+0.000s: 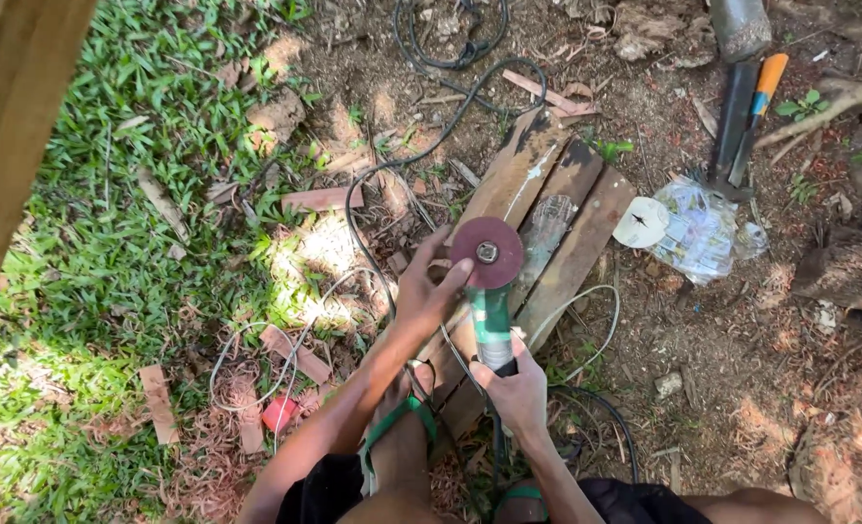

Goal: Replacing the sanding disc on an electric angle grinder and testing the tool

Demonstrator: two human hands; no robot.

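Gripping the green angle grinder body tight with right hand, left hand fingers spread against its reddish disc, over wooden planks.

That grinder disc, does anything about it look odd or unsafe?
The reddish disc on the green angle grinder shows no guard. The left hand has fingertips right on it, while the right hand holds the handle.

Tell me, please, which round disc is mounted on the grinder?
The reddish-brown disc under the left hand; the white disc lies loose on the ground.
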